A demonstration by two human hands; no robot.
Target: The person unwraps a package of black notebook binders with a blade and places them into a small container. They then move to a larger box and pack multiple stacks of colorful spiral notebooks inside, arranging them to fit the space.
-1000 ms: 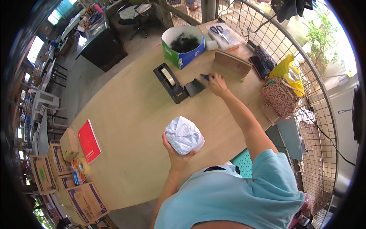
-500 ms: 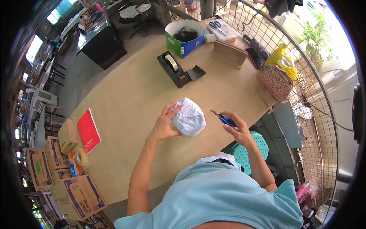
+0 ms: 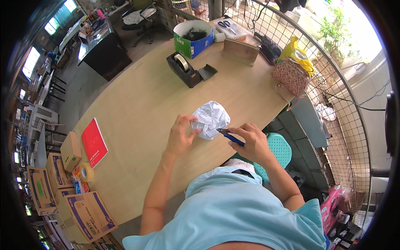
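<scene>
A round, crumpled bundle in whitish wrapping (image 3: 211,118) rests on the table in front of me. My left hand (image 3: 181,134) grips its left edge, with the thumb at the lower side and the fingers at the upper side. In my right hand (image 3: 253,143) is a pair of blue-handled cutters (image 3: 231,137), gripped by the handles. Their dark tips reach the bundle's lower right side; whether the jaws hold any of the wrapping is too small to tell.
Beyond the bundle stand a black tape dispenser (image 3: 183,68), a green-blue box (image 3: 193,41) and a wooden block (image 3: 241,51). A patterned bag (image 3: 291,77) sits at the right edge. Left are a red notebook (image 3: 94,142), a tape roll (image 3: 86,171) and cardboard boxes (image 3: 89,214).
My right hand has brought the cutters leftward to the bundle. The bundle has turned and shifted slightly, and my left hand's grip has moved to its lower left edge.
</scene>
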